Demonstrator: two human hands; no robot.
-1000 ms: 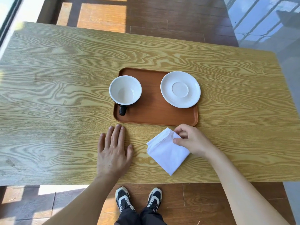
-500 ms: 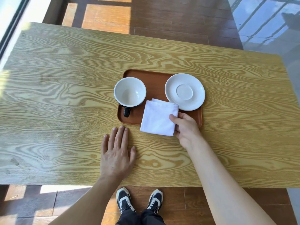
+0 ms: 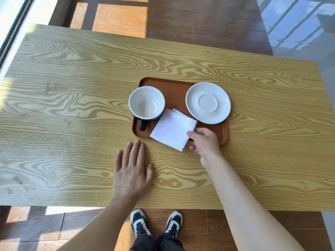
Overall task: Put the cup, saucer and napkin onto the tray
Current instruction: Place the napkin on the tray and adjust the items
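A brown tray (image 3: 174,87) lies on the wooden table. On its left side stands a cup (image 3: 146,103), white inside with a dark outside and handle. A white saucer (image 3: 208,102) rests on the tray's right side, its rim reaching past the tray's right edge. A folded white napkin (image 3: 173,130) lies between them, overhanging the tray's near edge, one corner touching the cup. My right hand (image 3: 204,142) pinches the napkin's right corner between thumb and fingers. My left hand (image 3: 131,169) lies flat on the table, fingers apart, just in front of the tray.
The table's near edge (image 3: 163,207) runs just above my shoes. Wooden floor lies beyond the far edge, and a glass wall stands at the upper right.
My right hand carried the napkin from the table in front of the tray up onto the tray, then drew it slightly nearer. My left hand stayed flat.
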